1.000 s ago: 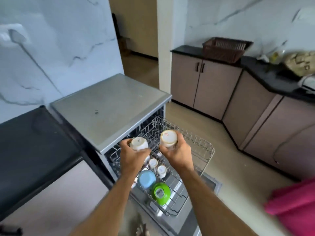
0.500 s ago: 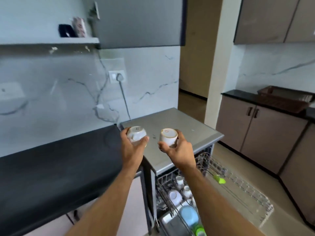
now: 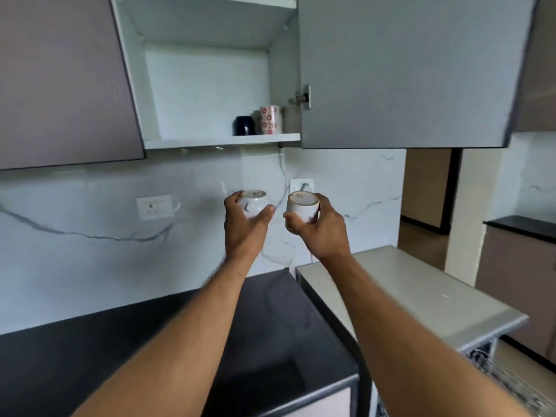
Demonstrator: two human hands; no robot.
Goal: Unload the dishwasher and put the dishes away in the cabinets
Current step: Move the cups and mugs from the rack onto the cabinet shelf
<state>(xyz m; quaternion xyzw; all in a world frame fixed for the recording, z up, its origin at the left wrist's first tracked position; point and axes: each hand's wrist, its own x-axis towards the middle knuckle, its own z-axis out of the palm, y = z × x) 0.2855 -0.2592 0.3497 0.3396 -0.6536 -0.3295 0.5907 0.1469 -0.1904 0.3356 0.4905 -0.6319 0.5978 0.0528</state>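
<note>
My left hand (image 3: 244,228) grips a round white cup (image 3: 255,202), held upside down in front of the marble wall. My right hand (image 3: 322,233) grips a second white cup (image 3: 302,206), also bottom up, just to the right of the first. Both cups are raised below the open upper cabinet (image 3: 207,85). On its lower shelf (image 3: 222,141) stand a dark cup (image 3: 244,125) and a flowered mug (image 3: 269,119). The dishwasher top (image 3: 406,290) lies at lower right, with a bit of its wire rack (image 3: 493,368) showing.
The cabinet's open door (image 3: 415,70) hangs at upper right, close above my right hand. A shut cabinet door (image 3: 60,79) is at upper left. A black counter (image 3: 150,341) runs below my arms. Wall sockets (image 3: 155,206) sit on the marble backsplash.
The view has swung up from the dishwasher to the wall cabinet. Both hands have lifted the two cups from the rack up to below the open cabinet.
</note>
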